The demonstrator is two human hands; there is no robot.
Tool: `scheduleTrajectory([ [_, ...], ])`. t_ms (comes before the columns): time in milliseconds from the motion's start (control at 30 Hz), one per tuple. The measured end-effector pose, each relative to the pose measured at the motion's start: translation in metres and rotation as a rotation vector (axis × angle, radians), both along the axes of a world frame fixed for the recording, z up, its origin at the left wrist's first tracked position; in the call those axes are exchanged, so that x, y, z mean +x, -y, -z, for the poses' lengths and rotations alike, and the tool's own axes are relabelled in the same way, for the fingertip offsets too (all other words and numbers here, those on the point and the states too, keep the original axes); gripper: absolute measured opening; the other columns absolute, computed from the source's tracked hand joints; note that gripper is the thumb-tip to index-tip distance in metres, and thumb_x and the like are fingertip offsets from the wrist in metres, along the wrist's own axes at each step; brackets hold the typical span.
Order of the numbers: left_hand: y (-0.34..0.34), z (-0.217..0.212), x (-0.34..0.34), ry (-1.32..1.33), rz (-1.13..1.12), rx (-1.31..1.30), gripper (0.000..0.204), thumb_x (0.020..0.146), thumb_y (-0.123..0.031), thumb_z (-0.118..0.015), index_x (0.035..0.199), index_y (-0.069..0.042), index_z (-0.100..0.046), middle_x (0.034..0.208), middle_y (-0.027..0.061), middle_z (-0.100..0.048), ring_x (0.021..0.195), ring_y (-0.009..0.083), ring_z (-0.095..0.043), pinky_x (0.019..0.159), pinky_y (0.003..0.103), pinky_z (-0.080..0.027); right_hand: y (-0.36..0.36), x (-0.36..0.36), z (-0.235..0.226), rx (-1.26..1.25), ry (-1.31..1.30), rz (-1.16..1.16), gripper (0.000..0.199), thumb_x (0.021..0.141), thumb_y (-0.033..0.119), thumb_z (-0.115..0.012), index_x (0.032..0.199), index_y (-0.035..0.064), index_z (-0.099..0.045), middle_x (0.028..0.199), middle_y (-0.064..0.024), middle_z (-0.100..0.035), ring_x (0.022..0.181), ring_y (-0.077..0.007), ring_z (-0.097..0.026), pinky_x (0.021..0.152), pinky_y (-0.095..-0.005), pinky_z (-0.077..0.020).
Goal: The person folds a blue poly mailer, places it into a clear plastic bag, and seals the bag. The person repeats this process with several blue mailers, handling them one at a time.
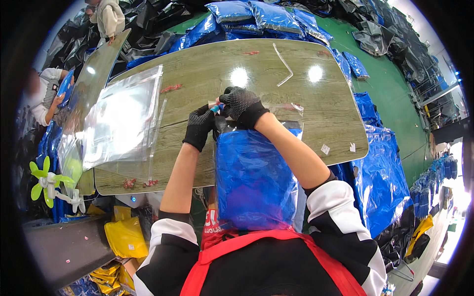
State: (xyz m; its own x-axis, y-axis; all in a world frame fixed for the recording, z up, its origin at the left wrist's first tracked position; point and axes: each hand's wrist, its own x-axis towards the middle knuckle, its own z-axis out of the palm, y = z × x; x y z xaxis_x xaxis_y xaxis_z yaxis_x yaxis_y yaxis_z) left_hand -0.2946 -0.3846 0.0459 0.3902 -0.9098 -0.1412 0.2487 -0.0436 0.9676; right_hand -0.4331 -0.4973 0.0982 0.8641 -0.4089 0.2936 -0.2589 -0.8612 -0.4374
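Observation:
A blue folded item in a clear plastic bag [256, 177] lies against my front, its far end on the table's near edge. Just beyond that end, my hands meet in black dotted gloves. My left hand [199, 124] is closed, fingertips at a small blue and pale piece [215, 108] whose kind I cannot make out. Curled fingers of my right hand [241, 104] press close beside the same piece, and what they grip is hidden. The bag's far end shows dark between the two hands.
Clear plastic bags [123, 116] are stacked on the wood-patterned table [207, 64] at left. A bent clear strip [284, 64] lies farther back. Blue packages [276, 17] are piled beyond the table. A green fan [48, 181] stands at left; two people are beyond it, one holding a blue package [65, 88].

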Motion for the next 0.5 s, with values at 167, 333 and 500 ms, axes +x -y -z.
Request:
scheduleTrajectory([
  [167, -0.003, -0.003, 0.002, 0.372, -0.007, -0.079, 0.026, 0.091, -0.01, -0.061, 0.113, 0.001, -0.066, 0.097, 0.006, -0.07, 0.085, 0.0101, -0.063, 0.074, 0.024, -0.048, -0.003, 0.002, -0.001, -0.235, -0.083, -0.019, 0.021, 0.076, 0.027, -0.062, 0.085, 0.0089, -0.068, 0.087, -0.0126, -0.063, 0.088, -0.0321, -0.062, 0.077, -0.044, -0.0497],
  [333, -0.005, -0.003, -0.003, 0.463, -0.038, -0.09, 0.023, 0.091, -0.01, -0.057, 0.107, 0.005, -0.066, 0.094, 0.0125, -0.072, 0.083, 0.01, -0.064, 0.076, 0.025, -0.049, -0.009, -0.005, -0.017, -0.385, 0.103, -0.061, 0.019, 0.072, 0.025, -0.065, 0.082, 0.0082, -0.066, 0.084, -0.0118, -0.062, 0.083, -0.0298, -0.06, 0.071, -0.0424, -0.0487],
  [500, -0.011, -0.008, -0.005, 0.299, -0.033, -0.042, 0.024, 0.092, -0.011, -0.058, 0.109, 0.003, -0.067, 0.092, 0.0102, -0.072, 0.082, 0.0088, -0.064, 0.072, 0.024, -0.05, -0.007, 0.002, 0.002, -0.247, 0.157, 0.304, 0.021, 0.072, 0.025, -0.067, 0.083, 0.0084, -0.065, 0.083, -0.0118, -0.062, 0.082, -0.031, -0.061, 0.068, -0.042, -0.0489],
])
